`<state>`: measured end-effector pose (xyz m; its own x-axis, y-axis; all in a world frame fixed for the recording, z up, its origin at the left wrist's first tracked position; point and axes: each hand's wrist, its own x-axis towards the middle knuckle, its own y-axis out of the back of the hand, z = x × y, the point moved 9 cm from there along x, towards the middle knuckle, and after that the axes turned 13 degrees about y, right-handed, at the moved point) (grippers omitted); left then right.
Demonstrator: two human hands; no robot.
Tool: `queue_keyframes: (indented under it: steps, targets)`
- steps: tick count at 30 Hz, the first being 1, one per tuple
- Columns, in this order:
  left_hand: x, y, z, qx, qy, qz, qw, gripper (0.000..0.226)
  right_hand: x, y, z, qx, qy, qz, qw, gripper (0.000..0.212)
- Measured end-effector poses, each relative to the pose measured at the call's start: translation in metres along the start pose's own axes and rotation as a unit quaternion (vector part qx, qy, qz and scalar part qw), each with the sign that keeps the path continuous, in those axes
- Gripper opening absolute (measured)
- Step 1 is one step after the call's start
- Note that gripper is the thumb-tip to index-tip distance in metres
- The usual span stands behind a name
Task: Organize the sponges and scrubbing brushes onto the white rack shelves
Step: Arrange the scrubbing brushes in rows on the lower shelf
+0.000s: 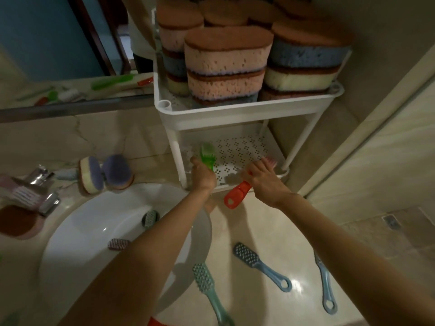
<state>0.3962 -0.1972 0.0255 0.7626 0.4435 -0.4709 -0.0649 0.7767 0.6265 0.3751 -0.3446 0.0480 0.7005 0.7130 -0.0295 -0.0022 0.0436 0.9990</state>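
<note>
A white two-shelf rack [235, 112] stands on the counter right of the sink. Its top shelf is packed with stacked sponges [226, 60] in pink, blue and cream. My left hand [203, 176] grips a green brush [207, 153], its head over the perforated lower shelf [244, 147]. Gripped in my right hand [263, 177] is a red brush [236, 195]; its pink bristles reach the lower shelf's front right and its handle sticks out toward me. Three blue brushes, one [260, 265] in the middle, lie on the counter near me.
A white sink [98, 234] holds two small brushes [118, 244]. Two purple sponges [106, 172] lean behind the sink, next to a chrome tap [40, 177]. A brown sponge [18, 221] lies at the far left. A mirror lines the back wall, a tiled wall the right.
</note>
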Motion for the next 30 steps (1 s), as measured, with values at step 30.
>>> queue_keyframes:
  steps: [30]
  targets:
    - [0.044,-0.008,0.017,0.275,-0.065,0.009,0.959,0.040,0.017,-0.018,0.017,0.026,-0.021,0.035,0.999,0.050]
